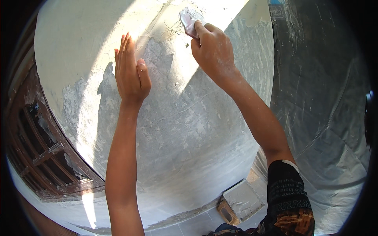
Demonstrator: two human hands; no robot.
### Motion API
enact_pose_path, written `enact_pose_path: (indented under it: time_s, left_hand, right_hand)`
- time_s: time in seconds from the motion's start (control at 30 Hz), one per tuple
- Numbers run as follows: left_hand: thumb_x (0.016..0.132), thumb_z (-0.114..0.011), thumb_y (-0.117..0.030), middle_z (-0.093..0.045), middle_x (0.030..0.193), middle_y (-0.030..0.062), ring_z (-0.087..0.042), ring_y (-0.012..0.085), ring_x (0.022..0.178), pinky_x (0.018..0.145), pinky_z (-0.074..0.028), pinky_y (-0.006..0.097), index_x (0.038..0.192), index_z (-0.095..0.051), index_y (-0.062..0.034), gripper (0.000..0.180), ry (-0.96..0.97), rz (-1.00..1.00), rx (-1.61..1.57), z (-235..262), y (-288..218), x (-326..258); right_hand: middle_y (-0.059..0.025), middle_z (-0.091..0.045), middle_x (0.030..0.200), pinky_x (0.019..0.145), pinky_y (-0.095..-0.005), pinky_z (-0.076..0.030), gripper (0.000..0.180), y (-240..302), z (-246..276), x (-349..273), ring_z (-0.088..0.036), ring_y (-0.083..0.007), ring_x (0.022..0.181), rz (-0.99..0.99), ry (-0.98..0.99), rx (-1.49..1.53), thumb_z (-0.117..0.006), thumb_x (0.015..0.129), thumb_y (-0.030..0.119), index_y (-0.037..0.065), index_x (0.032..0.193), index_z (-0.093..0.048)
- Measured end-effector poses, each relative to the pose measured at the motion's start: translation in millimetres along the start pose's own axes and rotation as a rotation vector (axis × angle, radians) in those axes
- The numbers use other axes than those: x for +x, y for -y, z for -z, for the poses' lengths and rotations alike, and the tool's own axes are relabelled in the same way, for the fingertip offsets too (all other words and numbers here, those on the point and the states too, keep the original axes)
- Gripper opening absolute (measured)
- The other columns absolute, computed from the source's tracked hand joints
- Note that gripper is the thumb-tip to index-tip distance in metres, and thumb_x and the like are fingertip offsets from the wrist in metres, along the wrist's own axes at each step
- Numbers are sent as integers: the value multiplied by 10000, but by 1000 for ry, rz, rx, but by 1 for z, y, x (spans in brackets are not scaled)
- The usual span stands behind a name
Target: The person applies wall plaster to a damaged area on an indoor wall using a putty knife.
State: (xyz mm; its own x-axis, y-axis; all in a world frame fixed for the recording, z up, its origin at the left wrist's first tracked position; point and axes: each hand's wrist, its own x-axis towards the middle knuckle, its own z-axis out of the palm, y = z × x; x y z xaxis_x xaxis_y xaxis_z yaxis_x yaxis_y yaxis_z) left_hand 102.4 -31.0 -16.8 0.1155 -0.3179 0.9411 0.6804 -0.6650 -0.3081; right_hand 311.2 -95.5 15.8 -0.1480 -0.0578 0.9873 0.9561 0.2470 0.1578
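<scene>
Right hand (215, 48): fingers closed on a flat, whitish-smeared scraper (190, 24), which projects up and left from the fingertips, before the patchy wall (177, 126). Left hand (130, 80): fingers extended and free; whether they touch the wall cannot be determined. Below and left of these lies a brown wooden frame (48, 153); right of the scraper-holding fingers hangs grey sheeting (323, 102).

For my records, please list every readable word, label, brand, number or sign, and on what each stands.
Black right sleeve: small pale lettering; I do not copy it out.
Plastic sheet: pale mark near its top, too blurred to read.
Wall: none that I see.
</scene>
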Motion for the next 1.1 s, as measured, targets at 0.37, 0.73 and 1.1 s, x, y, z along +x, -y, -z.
enact_pose_path:
  time_s: [0.37,0.73,1.1]
  left_hand:
    - [916,-312,-146,-437,1484,251,-381,381,1419,1194,-211,516,1420,-404,89,563,-79,50,-66,8,7,-1]
    - [932,-288,-182,-396,1516,247,-338,389,1437,1209,-158,510,1466,-355,65,593,-29,60,-67,3,2,1]
    - [955,-278,-196,-385,1526,240,-341,367,1441,1216,-142,492,1461,-348,94,587,-61,49,-98,-1,3,-1]
  right_hand:
    - [-198,-656,890,717,-373,-587,374,58,6,-80,-666,-308,889,123,301,258,-613,850,18,-147,1185,-591]
    - [-193,-669,932,636,-320,-608,292,5,-40,8,-679,-258,891,109,167,-202,-668,815,11,-150,1055,-624]
    - [-174,-669,889,714,-386,-580,364,-2,-16,16,-676,-277,819,11,-5,-53,-636,857,44,-96,1193,-624]
